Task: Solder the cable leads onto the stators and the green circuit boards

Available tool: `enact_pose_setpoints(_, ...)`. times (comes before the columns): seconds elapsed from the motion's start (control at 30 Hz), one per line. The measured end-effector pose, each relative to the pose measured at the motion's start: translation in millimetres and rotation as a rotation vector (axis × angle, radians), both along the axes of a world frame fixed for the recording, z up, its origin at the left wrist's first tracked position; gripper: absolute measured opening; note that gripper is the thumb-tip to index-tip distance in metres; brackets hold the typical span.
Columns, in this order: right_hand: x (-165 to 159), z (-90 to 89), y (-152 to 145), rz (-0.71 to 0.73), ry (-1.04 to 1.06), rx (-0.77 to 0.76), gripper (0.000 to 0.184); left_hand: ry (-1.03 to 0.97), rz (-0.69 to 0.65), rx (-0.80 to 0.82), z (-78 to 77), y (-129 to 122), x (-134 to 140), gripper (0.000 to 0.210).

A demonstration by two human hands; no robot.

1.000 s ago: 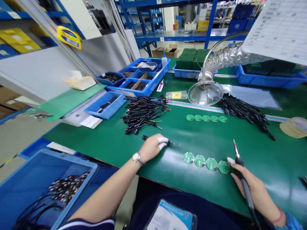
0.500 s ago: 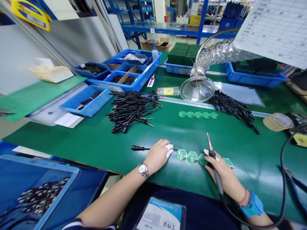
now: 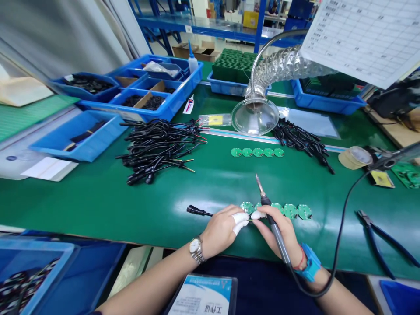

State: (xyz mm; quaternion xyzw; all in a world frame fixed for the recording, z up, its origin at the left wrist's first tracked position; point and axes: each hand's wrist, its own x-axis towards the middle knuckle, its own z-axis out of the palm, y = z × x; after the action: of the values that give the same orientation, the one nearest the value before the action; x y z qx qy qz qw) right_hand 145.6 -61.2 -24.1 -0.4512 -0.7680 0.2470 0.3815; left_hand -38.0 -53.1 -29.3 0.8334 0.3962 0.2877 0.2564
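Note:
My left hand (image 3: 220,229), with white finger covers, is closed on a black cable (image 3: 198,211) whose connector end points left. The cable's thin wire end comes out by its fingertips. In my right hand (image 3: 281,232) is a soldering iron (image 3: 278,241), its tip pointing up and away from me. The covered finger and thumb of that hand meet at the wire end, close to the left fingertips. Just beyond both hands lies a row of round green circuit boards (image 3: 290,211), partly hidden by the right hand and the iron.
A heap of black cables (image 3: 157,146) lies left, another bundle (image 3: 303,142) at back right. A second board row (image 3: 258,152) lies ahead, under a clear fume hood (image 3: 255,117). Cutting pliers (image 3: 377,236) rest at right, near the iron's cord (image 3: 341,227). Blue bins (image 3: 183,98) stand behind.
My right hand has moved left with the soldering iron, bringing its fingertips to the wire end at my left hand. The left hand has shifted slightly nearer me, and the view has turned right.

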Motion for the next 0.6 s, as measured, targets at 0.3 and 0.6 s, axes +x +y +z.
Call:
enact_pose_setpoints(0.3, -7, -1.3, 0, -0.032, 0.006, 0.055, 0.028, -0.119, 0.144, -0.088, -0.3, -4, 2, 0.016)
enact_pose_setpoints(0.6, 7, -2.4, 3, -0.067, -0.077, 0.085, 0.023, 0.039, 0.186, -0.296, 5.3, 25, -13, 0.013)
